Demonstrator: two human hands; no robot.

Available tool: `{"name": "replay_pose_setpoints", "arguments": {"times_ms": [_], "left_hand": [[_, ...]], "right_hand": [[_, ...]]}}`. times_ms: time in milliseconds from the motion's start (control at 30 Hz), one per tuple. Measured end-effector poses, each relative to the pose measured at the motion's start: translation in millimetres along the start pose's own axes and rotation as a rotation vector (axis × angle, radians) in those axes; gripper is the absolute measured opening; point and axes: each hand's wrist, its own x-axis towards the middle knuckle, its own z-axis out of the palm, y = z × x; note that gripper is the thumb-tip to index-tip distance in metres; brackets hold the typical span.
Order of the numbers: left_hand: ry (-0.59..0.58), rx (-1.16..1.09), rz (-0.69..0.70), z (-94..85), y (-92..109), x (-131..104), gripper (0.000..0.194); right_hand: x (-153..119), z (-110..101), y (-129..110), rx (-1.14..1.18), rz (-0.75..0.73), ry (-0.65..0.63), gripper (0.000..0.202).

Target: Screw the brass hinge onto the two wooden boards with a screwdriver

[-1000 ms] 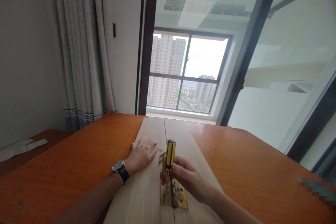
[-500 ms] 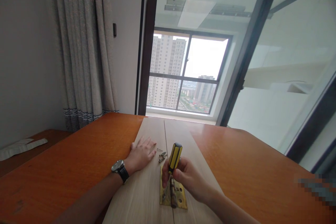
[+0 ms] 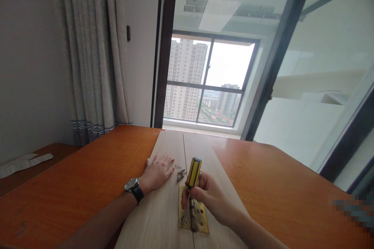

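Observation:
My right hand grips a yellow-and-black screwdriver near the bottom of its handle, which leans slightly right. Its shaft points down toward the left leaf of a brass hinge; the fingers partly cover the shaft, and I cannot make out the tip clearly. The hinge lies across the seam between two pale wooden boards, and holes show in its right leaf. Flat on the left board rests my left hand, fingers spread, with a watch on the wrist. Several loose screws lie between the hands, just beyond the hinge.
Beneath the boards is an orange-brown wooden table. A white strip lies on a lower surface at the far left. Behind the table stand a grey curtain and a dark-framed glass door.
The right hand's fingers have shifted slightly around the screwdriver, and its handle has risen a touch. My left hand and the hinge stay in place on the boards.

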Motion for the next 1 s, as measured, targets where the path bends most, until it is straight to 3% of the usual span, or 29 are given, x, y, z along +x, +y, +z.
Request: {"name": "replay_pose_setpoints", "arguments": {"times_ms": [367,633,1000], "left_hand": [[-0.003,0.004,0.011,0.9,-1,0,0.05],[-0.002,0.011,0.006,-0.8,1,-1,0.048],[-0.003,-0.004,0.009,-0.1,0,0,0.048]], "right_hand": [[1,-1,2,0.057,-0.001,-0.112,0.044],[0,2,7,0.362,0.077,-0.187,0.039],[-3,-1,11,0.137,-0.002,-0.136,0.043]]}}
